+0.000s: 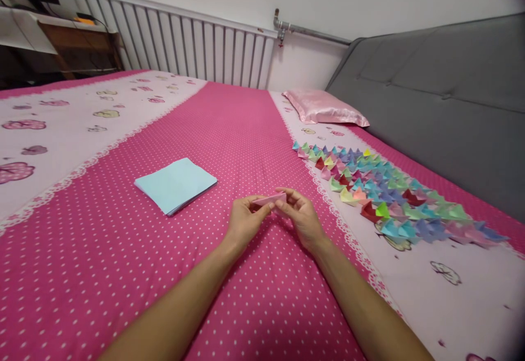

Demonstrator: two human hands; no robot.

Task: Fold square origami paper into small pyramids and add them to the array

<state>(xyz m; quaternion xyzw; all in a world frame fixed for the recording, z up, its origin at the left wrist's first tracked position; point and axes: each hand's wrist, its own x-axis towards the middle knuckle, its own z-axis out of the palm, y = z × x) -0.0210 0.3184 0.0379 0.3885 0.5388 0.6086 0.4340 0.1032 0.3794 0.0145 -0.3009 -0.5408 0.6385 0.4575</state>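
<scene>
Between my two hands is a small folded piece of pink paper [268, 199], raised a little over the polka-dot bedsheet. My left hand [245, 220] pinches its left end between thumb and fingers. At the right end, the thumb and fingers of my right hand [302, 217] close on the same paper. Part of the paper is hidden behind my fingers. To the left lies a stack of light blue paper sheets [177, 185]. Over on the right, rows of small folded paper boats [369, 183] in many colours stand on the sheet.
A pink satin pillow [324, 108] rests at the far right, by the grey padded headboard [435, 98]. Behind the bed are a white radiator [184, 44] and a pipe with a valve [281, 30]. A wooden desk [77, 44] with a dark screen stands at the far left.
</scene>
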